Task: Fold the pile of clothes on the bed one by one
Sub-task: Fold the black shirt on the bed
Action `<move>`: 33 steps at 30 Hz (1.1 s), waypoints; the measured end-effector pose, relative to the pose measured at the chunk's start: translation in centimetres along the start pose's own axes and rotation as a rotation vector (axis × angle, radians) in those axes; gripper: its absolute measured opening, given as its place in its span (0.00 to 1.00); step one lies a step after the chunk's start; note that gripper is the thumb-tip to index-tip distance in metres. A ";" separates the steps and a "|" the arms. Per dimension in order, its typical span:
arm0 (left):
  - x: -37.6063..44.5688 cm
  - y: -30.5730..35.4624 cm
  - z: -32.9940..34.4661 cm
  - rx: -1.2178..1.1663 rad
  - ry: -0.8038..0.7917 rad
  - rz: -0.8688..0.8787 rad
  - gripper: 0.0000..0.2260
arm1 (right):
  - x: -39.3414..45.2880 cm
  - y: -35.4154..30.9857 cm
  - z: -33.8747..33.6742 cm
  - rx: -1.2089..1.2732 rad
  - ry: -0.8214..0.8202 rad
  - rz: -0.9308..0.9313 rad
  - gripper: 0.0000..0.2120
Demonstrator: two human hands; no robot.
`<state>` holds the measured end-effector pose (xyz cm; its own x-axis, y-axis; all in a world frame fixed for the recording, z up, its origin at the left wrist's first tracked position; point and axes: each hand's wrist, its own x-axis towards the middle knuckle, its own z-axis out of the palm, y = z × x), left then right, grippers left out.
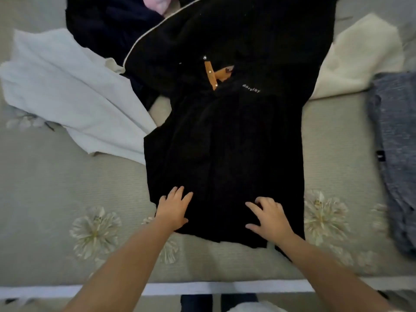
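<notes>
We pressed both hands, left hand [173, 207] and right hand [269, 216], fingers spread, on the black shirt's [225, 143] hem; smoothing seemed underway, a fold next.

Head camera looks steeply down, close over the bed [56, 199] (wide-angle view).

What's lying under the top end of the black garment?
The black garment overlaps a dark navy garment at its far left and a cream garment at its right. The rest beneath it is covered; only the bedsheet shows around it.
</notes>
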<state>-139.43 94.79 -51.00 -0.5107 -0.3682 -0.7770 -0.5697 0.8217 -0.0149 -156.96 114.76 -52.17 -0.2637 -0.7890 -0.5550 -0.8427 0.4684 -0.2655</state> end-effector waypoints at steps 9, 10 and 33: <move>-0.5 -3.4 5.7 -0.123 0.330 0.054 0.25 | -2.3 -2.8 3.7 0.116 0.394 -0.246 0.18; -1.0 -3.9 5.8 -0.160 0.366 0.045 0.23 | -3.0 -2.5 3.6 0.156 0.459 -0.219 0.16; -9.1 -9.4 9.6 0.285 -0.090 0.473 0.28 | -12.7 -5.6 8.8 0.086 -0.286 0.491 0.15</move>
<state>-123.25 94.55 -49.83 -0.6042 0.0972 -0.7909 -0.0893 0.9780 0.1885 -144.79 125.63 -50.59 -0.4671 -0.3374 -0.8173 -0.6091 0.7929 0.0207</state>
